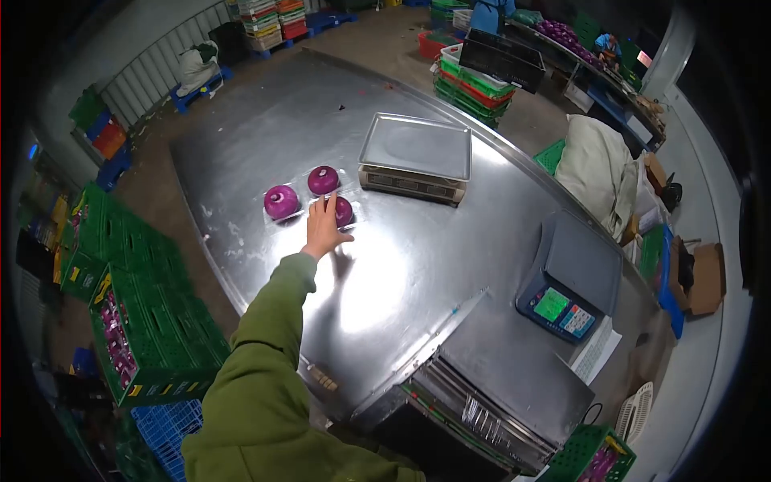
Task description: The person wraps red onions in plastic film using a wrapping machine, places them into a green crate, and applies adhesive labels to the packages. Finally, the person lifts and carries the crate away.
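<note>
Nearby — silver scale [415,149] | onions [281,202] | left fingers [320,207] partly block one, perhaps touching

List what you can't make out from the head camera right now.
All in the head view:
- Left hand: it covers part of the nearest purple vegetable, so I can't tell whether the fingertips touch it.
- Right hand: out of frame.
- Green display: digits too small to read.
- White sack: its cloth hides any contents.
- Bottom-right green crate: cut off by the lower edge.
</note>
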Demonstrator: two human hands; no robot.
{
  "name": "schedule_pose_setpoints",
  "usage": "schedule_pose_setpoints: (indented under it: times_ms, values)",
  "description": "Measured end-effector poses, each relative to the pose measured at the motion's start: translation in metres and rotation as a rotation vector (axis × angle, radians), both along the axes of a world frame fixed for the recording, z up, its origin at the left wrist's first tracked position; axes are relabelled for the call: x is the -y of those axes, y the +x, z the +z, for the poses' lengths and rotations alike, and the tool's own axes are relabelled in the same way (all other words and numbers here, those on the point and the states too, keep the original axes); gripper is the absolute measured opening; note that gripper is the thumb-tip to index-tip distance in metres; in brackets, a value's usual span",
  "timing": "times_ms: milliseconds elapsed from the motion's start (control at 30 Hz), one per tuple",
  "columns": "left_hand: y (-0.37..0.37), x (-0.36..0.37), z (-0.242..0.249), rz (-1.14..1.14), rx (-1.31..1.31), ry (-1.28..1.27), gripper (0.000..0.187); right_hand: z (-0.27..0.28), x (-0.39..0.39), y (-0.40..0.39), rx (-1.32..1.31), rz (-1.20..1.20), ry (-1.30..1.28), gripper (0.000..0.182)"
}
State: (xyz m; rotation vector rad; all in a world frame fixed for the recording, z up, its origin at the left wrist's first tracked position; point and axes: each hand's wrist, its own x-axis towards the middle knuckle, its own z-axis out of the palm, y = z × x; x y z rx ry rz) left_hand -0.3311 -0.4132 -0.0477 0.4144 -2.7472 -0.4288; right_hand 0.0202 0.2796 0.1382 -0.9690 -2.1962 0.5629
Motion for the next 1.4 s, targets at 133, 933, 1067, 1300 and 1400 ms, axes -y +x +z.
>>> schedule_pose_setpoints:
  times_ms: [133, 933, 1067, 1300, 1400]
  values:
    - [-0.051, 0.035, -0.030, -0.096, 0.360, -0.076, 0.120, 0.003, 0.019, -0.034, 0.132, 0.262, 0.005, 0.047]
    - [0.119, -0.471, 0.147, -1.478, 0.063, 0.184, 0.087, -0.098, 0.041, 0.014, -0.061, 0.227, -0.452, 0.037]
    - [0.124, -0.491, 0.142, -1.551, 0.153, 0.040, 0.101, -0.105, 0.021, 0.007, 0.117, 0.294, -0.081, 0.031]
    - [0.184, -0.383, 0.121, -0.600, 0.428, 0.130, 0.043, -0.097, 0.010, -0.003, 0.477, 0.222, 0.013, 0.043]
    - [0.211, -0.366, 0.085, -0.688, 0.199, -0.240, 0.047, -0.088, 0.019, -0.022, 0.660, 0.333, -0.095, 0.043]
